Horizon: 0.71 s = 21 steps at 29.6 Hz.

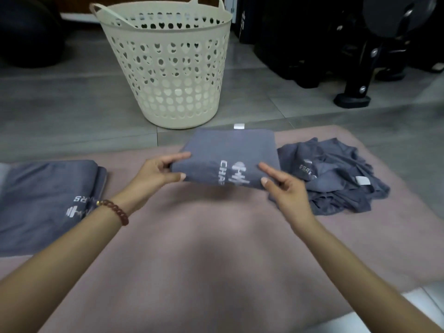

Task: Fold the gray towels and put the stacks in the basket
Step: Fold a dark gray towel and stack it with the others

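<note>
- Between the two hands, what's held?
- Folded gray towel (228,152), white logo print facing up. Left hand (156,174) grips its near left corner with fingers on top and thumb at the near edge, a narrow pinch. Right hand (286,191) pinches the near right corner. Index finger lies straight on top, thumb sits at the edge below it, other fingers are loosely curled off the cloth.
- Lifted or lying flat?
- Can't tell, the near edge is blurred. Pink mat (204,248) spreads under and nearer than both hands.
- Basket?
- Cream laundry basket (165,68) with heart-shaped holes stands straight beyond the grip on the gray tile floor (60,104), apart from the towel.
- Other towels?
- Folded towel stack (45,200) is on the mat left of the left hand, well apart from it. Crumpled gray towels (336,179) sit just right of the right hand, up against the held towel's right side. White tag (239,126) sticks out at the held towel's far edge.
- Anything else?
- Brown bead bracelet (115,210) on the left wrist. Black gym equipment (360,56) beyond and right of the grip.
</note>
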### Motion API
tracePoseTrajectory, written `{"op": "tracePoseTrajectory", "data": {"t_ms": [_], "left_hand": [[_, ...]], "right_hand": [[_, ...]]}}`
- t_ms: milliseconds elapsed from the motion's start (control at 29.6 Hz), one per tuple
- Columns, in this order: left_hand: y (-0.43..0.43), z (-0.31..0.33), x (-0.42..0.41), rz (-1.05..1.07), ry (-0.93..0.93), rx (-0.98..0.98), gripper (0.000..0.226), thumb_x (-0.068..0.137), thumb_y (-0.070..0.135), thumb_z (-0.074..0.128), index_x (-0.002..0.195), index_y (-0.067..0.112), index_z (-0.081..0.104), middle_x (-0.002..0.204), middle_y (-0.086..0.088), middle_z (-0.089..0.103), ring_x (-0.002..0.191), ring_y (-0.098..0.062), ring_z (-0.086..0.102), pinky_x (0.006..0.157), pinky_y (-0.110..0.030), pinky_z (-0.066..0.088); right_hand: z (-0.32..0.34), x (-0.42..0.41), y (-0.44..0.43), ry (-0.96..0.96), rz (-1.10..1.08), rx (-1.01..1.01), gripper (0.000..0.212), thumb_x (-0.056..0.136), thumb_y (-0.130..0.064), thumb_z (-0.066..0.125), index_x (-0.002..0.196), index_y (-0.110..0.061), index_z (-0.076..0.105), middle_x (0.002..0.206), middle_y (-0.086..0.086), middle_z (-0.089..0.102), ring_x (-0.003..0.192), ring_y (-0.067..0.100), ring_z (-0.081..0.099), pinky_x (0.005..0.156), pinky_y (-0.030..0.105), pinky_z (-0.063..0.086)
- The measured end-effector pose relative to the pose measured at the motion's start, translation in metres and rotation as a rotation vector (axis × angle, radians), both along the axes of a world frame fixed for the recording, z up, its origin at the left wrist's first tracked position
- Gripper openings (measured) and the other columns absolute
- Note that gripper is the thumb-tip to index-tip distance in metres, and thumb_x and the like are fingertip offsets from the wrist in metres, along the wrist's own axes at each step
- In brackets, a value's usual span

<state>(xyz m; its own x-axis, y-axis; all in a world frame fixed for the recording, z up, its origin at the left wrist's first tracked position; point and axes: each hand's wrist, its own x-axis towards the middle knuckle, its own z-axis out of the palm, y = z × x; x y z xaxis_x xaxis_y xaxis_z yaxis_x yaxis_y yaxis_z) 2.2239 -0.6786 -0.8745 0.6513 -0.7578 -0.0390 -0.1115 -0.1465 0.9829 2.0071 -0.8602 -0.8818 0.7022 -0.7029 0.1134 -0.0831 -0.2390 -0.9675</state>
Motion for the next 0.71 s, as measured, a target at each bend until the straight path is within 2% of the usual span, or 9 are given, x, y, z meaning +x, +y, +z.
{"op": "tracePoseTrajectory", "data": {"t_ms": [101,203,271,304,372,440,541,642,710], "left_hand": [[0.033,-0.057,-0.030,0.018,0.142,0.168,0.033,0.087,-0.007,0.053,0.107,0.017,0.065,0.086,0.015,0.069,0.076,0.003,0.060,0.066,-0.005,0.046],[0.067,-0.107,-0.061,0.016,0.215,0.294,0.031,0.089,-0.008,0.051,0.097,0.017,0.067,0.083,0.008,0.068,0.059,0.008,0.057,0.057,-0.005,0.042],[0.082,-0.124,-0.071,0.020,0.202,0.314,0.032,0.089,-0.010,0.051,0.096,0.016,0.067,0.082,0.014,0.069,0.062,0.009,0.057,0.060,-0.005,0.043],[0.085,-0.127,-0.072,0.018,0.188,0.305,0.031,0.088,-0.011,0.051,0.097,0.014,0.067,0.082,0.015,0.069,0.065,0.009,0.057,0.062,-0.006,0.044],[0.086,-0.129,-0.073,0.013,0.143,0.282,0.028,0.089,-0.012,0.050,0.097,0.012,0.062,0.086,0.007,0.066,0.068,0.008,0.058,0.062,-0.009,0.045],[0.082,-0.130,-0.073,0.027,0.089,0.264,0.025,0.090,-0.010,0.050,0.091,0.015,0.052,0.077,0.003,0.060,0.063,0.003,0.055,0.057,-0.011,0.044],[0.070,-0.132,-0.068,0.111,0.033,0.250,0.026,0.089,0.006,0.059,0.091,0.024,0.040,0.083,-0.005,0.063,0.070,-0.014,0.057,0.060,-0.024,0.047],[0.058,-0.129,-0.069,0.115,-0.039,0.187,0.037,0.084,0.004,0.066,0.097,0.028,0.040,0.090,-0.005,0.061,0.076,-0.006,0.060,0.069,-0.019,0.048],[0.052,-0.130,-0.074,0.088,-0.030,0.155,0.041,0.083,0.004,0.068,0.100,0.029,0.040,0.096,-0.005,0.060,0.084,-0.004,0.060,0.074,-0.016,0.048]], "right_hand": [[-0.060,-0.029,0.028,0.189,0.011,0.033,0.040,0.087,0.002,0.060,0.123,-0.016,0.056,0.117,-0.006,0.060,0.091,-0.025,0.052,0.089,0.003,0.040],[-0.106,-0.068,0.071,0.348,0.097,0.108,0.049,0.082,-0.004,0.063,0.123,-0.027,0.047,0.116,0.001,0.061,0.095,-0.010,0.057,0.081,0.000,0.038],[-0.119,-0.086,0.091,0.379,0.132,0.087,0.053,0.074,-0.023,0.058,0.126,-0.029,0.048,0.107,-0.005,0.061,0.089,-0.012,0.056,0.079,0.002,0.038],[-0.120,-0.089,0.095,0.363,0.131,0.090,0.052,0.071,-0.029,0.055,0.123,-0.033,0.056,0.104,-0.012,0.062,0.088,-0.014,0.056,0.079,0.003,0.039],[-0.122,-0.088,0.092,0.328,0.061,0.112,0.041,0.071,-0.023,0.057,0.104,-0.046,0.064,0.097,-0.023,0.065,0.089,-0.014,0.057,0.080,0.005,0.040],[-0.123,-0.075,0.083,0.265,-0.049,0.202,0.028,0.079,-0.009,0.060,0.099,-0.028,0.055,0.089,-0.010,0.064,0.083,-0.001,0.059,0.074,0.012,0.044],[-0.116,-0.048,0.065,0.239,-0.145,0.407,0.034,0.088,-0.003,0.060,0.109,-0.013,0.035,0.095,0.002,0.057,0.082,0.011,0.058,0.068,0.013,0.049],[-0.111,-0.026,0.050,0.257,-0.166,0.406,0.054,0.086,-0.007,0.065,0.126,-0.008,0.028,0.116,0.006,0.050,0.102,0.018,0.055,0.086,0.024,0.049],[-0.112,-0.019,0.046,0.276,-0.177,0.405,0.060,0.085,-0.006,0.065,0.133,-0.006,0.028,0.120,0.005,0.048,0.106,0.018,0.052,0.090,0.027,0.045]]}}
